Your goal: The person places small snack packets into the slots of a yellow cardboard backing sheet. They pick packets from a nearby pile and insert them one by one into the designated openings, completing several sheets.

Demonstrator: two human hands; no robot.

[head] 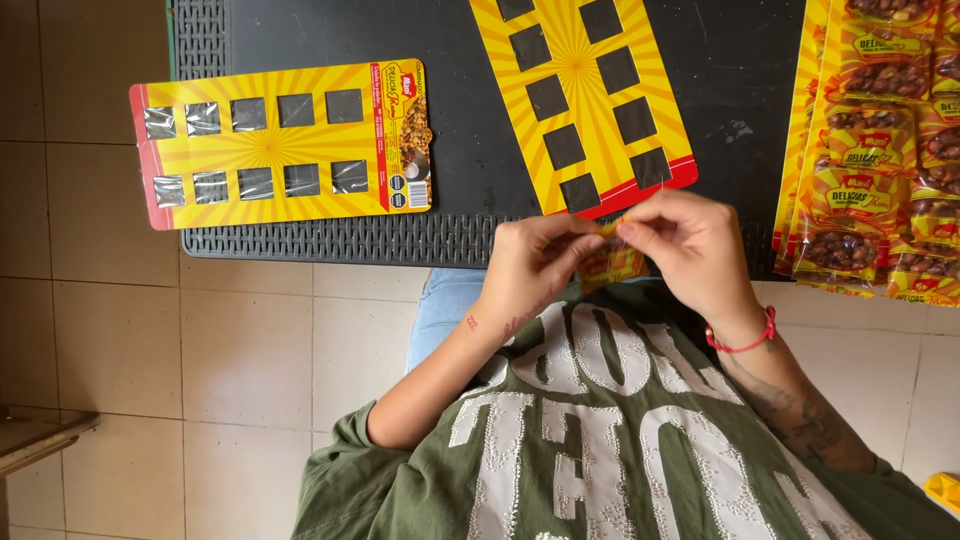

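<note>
a small yellow and red snack packet (612, 262) sat pinched between both hands, just below the near edge of the black table (450, 150) and above the person's lap. the left hand (535, 268) closed on its left upper part with thumb and fingers, and the right hand (690, 245) closed on its upper right corner, fingertips nearly meeting over the top edge. so the packet lay directly between the two grips, hanging a little downward from them, with most of its body below the fingers; its long axis could not be told, since the hands covered much of it. neither hand was clearly nearer, though the left one hid more of it.

just beyond the fingers, touching distance away, lay the near red-edged end of a yellow display card (585, 100) with two rows of square cut-outs, set at a slant on the table, its long axis running away from the person and to the left. a second display card (280, 145) of the same kind lay well off to the left, overhanging the table edge, some windows showing clear film. at the right edge, a stack of filled nut packets (880, 150) lay overlapped, well apart from the left hand, nearer the right.
</note>
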